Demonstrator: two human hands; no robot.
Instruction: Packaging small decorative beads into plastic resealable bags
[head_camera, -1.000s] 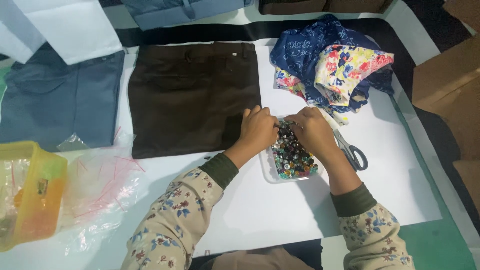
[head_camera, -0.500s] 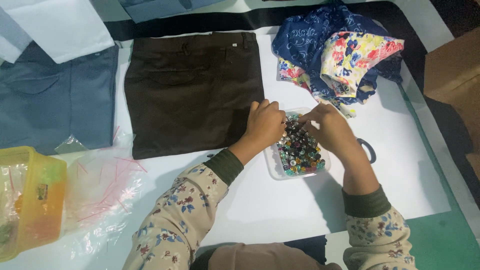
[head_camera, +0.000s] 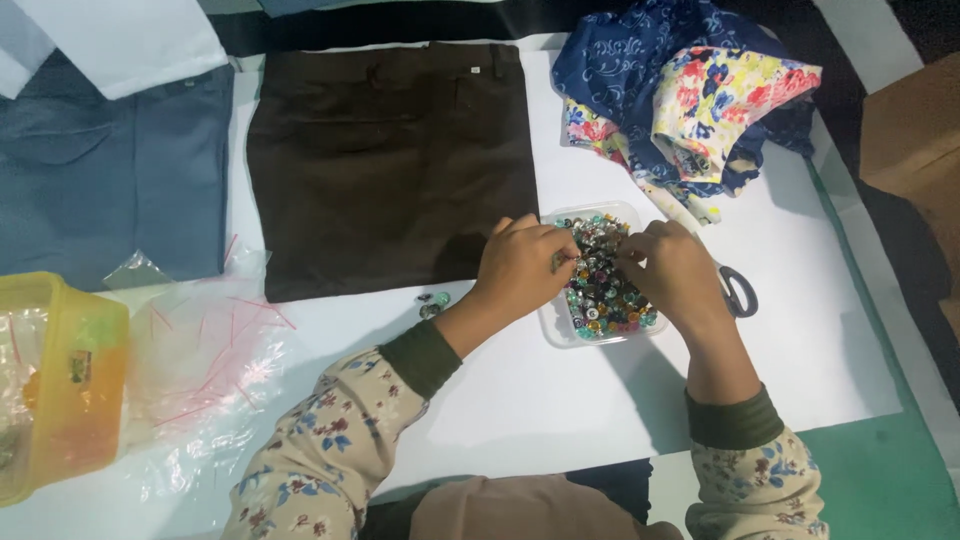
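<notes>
Two hands over the tray of small buttons (head_camera: 603, 300).
I judge them light, slippery; left hand (head_camera: 522, 268) and right hand (head_camera: 672, 270) pinch one by its rim.

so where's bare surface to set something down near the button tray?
Free: white sheet right of scissors; white strip between both sleeves, below the tray. Crowded: both hands over the tray, brown trousers left, floral fabric above, plastic bags far left.

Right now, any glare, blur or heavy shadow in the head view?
Head view: even light, sharp overall; soft shadows under both hands, left hand and right hand, over the button tray; mild sheen on the clear plastic bag; top corners dark.
</notes>
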